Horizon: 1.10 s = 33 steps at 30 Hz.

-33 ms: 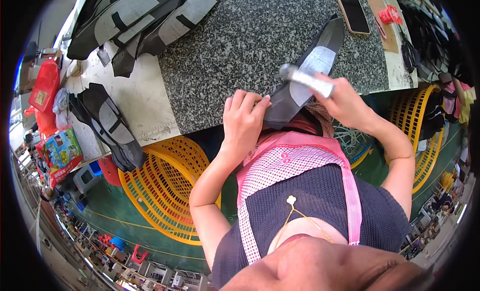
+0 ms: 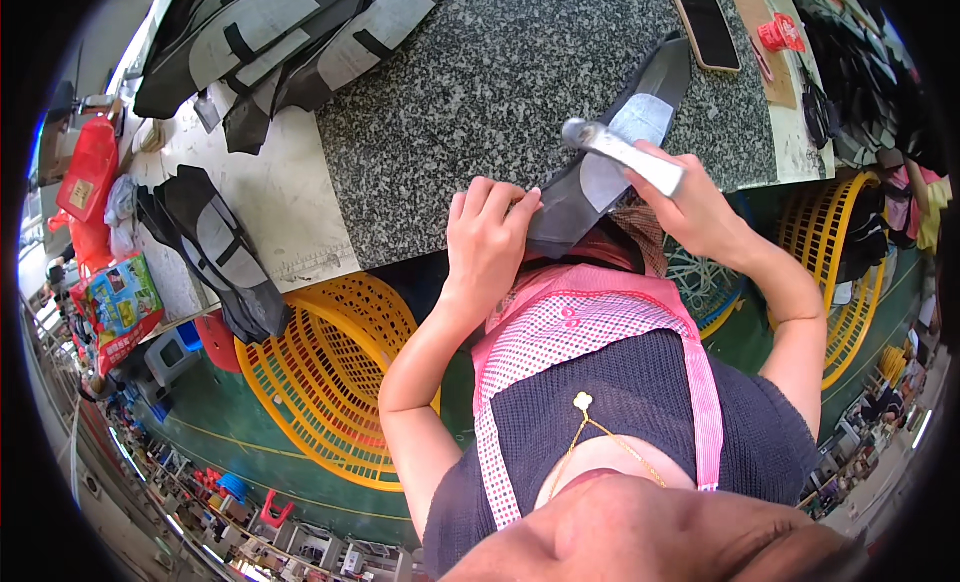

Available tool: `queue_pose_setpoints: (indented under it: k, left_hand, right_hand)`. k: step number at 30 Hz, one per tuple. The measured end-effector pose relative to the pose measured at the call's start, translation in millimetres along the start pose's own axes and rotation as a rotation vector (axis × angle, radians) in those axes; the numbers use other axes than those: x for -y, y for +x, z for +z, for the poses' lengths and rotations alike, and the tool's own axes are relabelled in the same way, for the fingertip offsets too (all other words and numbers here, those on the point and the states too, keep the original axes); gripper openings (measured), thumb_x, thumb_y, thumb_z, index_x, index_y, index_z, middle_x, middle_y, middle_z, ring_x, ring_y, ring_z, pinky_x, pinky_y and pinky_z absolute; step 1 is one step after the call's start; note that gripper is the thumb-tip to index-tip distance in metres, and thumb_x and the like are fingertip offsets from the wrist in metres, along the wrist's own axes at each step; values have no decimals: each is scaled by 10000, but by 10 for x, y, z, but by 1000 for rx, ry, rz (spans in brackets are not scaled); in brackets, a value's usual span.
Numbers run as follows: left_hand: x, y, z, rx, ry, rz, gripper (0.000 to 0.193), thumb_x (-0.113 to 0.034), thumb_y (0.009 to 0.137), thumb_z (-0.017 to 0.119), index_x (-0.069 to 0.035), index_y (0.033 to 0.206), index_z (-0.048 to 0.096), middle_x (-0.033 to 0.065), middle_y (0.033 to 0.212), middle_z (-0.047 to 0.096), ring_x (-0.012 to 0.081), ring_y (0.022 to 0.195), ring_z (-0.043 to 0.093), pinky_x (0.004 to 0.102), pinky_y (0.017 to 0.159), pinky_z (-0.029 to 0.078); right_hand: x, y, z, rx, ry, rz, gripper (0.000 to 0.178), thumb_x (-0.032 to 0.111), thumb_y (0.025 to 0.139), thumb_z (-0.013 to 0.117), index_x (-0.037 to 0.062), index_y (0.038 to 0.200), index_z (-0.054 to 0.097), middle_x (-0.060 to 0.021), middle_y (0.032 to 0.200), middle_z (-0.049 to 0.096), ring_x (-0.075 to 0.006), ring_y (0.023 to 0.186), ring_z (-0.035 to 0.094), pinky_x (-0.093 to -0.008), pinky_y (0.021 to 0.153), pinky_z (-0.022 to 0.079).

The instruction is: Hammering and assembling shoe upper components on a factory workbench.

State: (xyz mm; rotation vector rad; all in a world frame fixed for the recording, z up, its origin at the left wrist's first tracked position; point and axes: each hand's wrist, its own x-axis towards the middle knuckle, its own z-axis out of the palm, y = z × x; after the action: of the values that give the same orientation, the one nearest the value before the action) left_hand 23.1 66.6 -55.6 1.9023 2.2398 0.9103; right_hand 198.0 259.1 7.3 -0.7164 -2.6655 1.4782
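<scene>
A yellow plastic basket (image 2: 330, 382) sits below the table edge at the left. The left hand (image 2: 487, 244) lies flat, fingers pressed on the near end of a dark grey shoe-upper piece (image 2: 610, 152) that stretches across the speckled granite slab (image 2: 470, 102). The right hand (image 2: 690, 207) is closed around a metal hammer (image 2: 622, 152), its head resting on the piece's light patch.
</scene>
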Motion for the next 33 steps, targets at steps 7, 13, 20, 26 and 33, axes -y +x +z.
queue_pose_setpoints:
  k: [7,13,20,26,33]
  left_hand:
    - [46,136,-18,-76,75,-68,170,-125,776,798,-97,941,768,-7,892,668,216,853,584,365,747,454]
    - [32,27,116,-161,-219,-270,93,-161,769,815,-107,835,777,1,796,650,211,841,574,366,734,433]
    - [-42,76,31,-83,-100,-131,87,-86,783,795,-70,857,752,28,822,666,231,809,575,371,744,460]
    - [-65,56,28,-28,-18,-59,98,-79,800,759,-70,891,723,28,859,646,239,850,571,380,736,453]
    - [-165,1,111,-52,60,16,117,-98,819,720,-47,922,699,38,888,629,233,862,570,371,721,449]
  right_hand:
    - [-26,-23,184,157,-186,-11,200,190,979,557,-6,986,517,-254,718,623,-460,727,641,-544,635,489]
    - [-50,92,50,38,-128,-86,154,127,935,559,-1,1018,573,-241,724,616,-449,723,641,-502,613,477]
    - [-96,99,126,104,-114,-122,170,91,901,565,-9,1033,530,-244,735,623,-464,749,637,-531,643,489]
    - [-109,126,193,200,-207,-131,148,104,912,558,0,1013,527,-240,732,618,-458,757,639,-533,645,488]
    - [-91,105,205,195,-256,-94,184,173,940,586,9,988,518,-240,737,633,-457,750,644,-551,654,490]
